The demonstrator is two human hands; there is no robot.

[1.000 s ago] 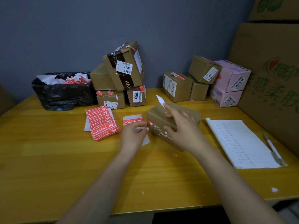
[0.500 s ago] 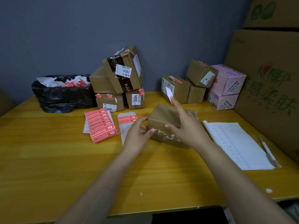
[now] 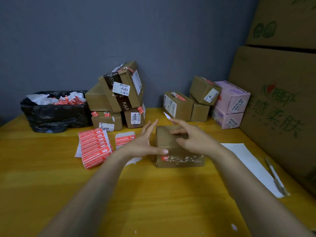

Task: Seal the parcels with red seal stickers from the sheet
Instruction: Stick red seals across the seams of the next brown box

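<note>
A parcel [image 3: 177, 151] sits mid-table [image 3: 51, 177], the left hand [image 3: 143, 145] against its left side, the right hand [image 3: 195, 141] on top. Just left lies a sticker sheet [image 3: 124, 138], and a fuller sheet [image 3: 94, 146] farther left. Behind these, by the wall [image 3: 153, 40], stands a stack [image 3: 118, 98] of parcels, a bin bag [image 3: 54, 113] to its left. Far right, more parcels [image 3: 205, 100] cluster beside big cartons [image 3: 277, 108]. Near right lies a paper [image 3: 249, 161], with a pen [image 3: 275, 177] along its right edge.

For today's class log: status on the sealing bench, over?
Left hand open, thumb pressing parcel edge. Right hand holds parcel top, sticker on its fingertip. Nothing in the way.
</note>
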